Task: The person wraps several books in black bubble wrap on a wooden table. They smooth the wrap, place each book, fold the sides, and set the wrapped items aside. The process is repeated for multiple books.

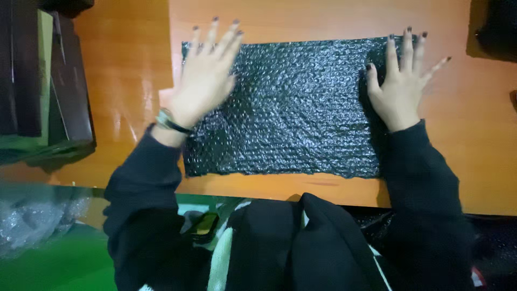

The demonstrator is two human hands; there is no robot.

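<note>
Bubble wrap (293,108), a black sheet, lies flat on my orange table (474,161). I press my left hand (203,81) and right hand (397,89), fingers spread, on its 2 ends; uneven pressure could make it slide or wrinkle.

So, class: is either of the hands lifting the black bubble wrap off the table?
No: both hands, left and right, press flat on the black bubble wrap.

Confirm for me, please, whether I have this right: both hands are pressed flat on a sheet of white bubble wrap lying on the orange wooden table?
Not quite: the head view shows the bubble wrap is black, not white. The rest stands: the left hand and the right hand lie flat on its two ends, fingers spread, on the orange wooden table.
</note>
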